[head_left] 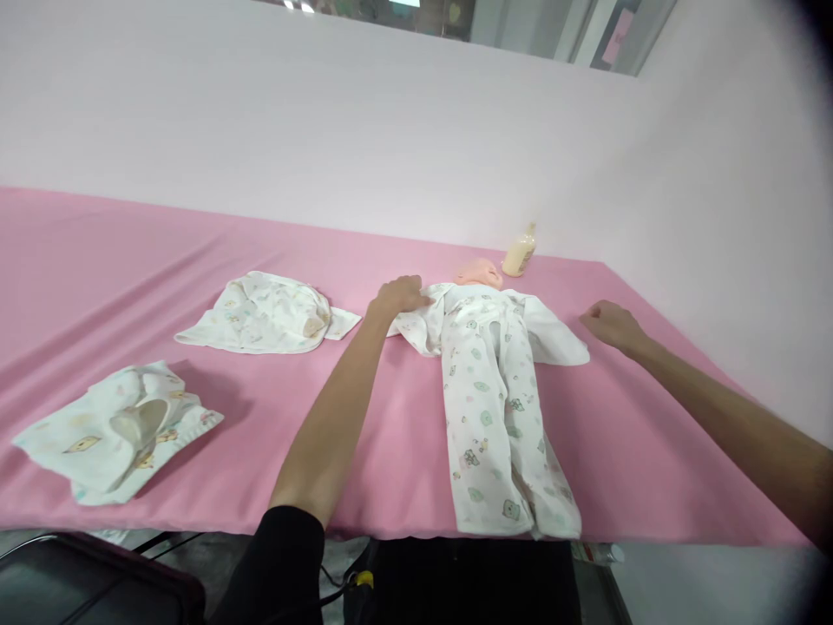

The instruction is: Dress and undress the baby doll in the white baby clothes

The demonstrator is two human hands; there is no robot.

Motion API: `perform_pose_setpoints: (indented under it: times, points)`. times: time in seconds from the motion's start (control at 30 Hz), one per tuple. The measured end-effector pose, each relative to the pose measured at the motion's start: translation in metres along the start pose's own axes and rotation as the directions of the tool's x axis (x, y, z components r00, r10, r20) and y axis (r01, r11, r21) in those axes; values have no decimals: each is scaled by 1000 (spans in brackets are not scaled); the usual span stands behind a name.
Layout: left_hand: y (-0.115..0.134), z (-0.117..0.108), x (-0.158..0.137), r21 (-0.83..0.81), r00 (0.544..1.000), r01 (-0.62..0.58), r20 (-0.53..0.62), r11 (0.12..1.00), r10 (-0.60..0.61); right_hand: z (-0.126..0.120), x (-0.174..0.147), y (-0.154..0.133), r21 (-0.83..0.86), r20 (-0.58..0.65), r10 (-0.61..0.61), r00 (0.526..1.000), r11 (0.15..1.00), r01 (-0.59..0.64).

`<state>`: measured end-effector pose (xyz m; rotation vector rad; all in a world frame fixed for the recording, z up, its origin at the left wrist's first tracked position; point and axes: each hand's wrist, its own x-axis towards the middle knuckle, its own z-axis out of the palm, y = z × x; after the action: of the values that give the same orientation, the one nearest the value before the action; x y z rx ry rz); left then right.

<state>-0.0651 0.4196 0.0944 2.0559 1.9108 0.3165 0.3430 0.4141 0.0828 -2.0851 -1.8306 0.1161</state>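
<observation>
A baby doll (478, 272) lies on its back on the pink-covered table, its head toward the wall. It wears a white baby top (556, 330) with the sleeves spread out and printed baby trousers (485, 408) whose legs reach toward the near edge. My left hand (400, 297) is closed on the top's left-side sleeve, fingers partly hidden. To the right of the other sleeve, my right hand (612, 323) is curled into a fist just apart from the cloth, with nothing visible in it.
A pale yellow bottle (519, 253) stands tilted in view behind the doll's head. Printed baby clothing (266, 312) lies left of my left hand, and a folded printed garment (117, 434) near the front left. A white wall (292, 130) borders the pink table cover (273, 399). A black chair (97, 577) is below left.
</observation>
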Motion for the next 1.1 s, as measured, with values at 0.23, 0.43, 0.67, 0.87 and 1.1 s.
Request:
perform_pose_setpoints:
  times: [0.23,0.43,0.67,0.87,1.1]
  points:
    - [1,38,26,81,959,-67,-269,994,86,17,-19,-94,94,-94,-362,928,924,370]
    - [-4,40,34,-27,927,-13,-374,1000,2,41,-12,-185,122,30,-643,765,762,636]
    - [-24,41,41,-174,918,54,-378,983,-117,58,3,-249,-133,499,-612,613,645,752]
    - [-27,41,43,-173,946,59,-304,983,-110,72,8,-258,-181,573,-568,590,615,768]
    - [-33,46,32,-50,961,186,-198,981,-192,77,14,-253,-226,523,-616,589,566,793]
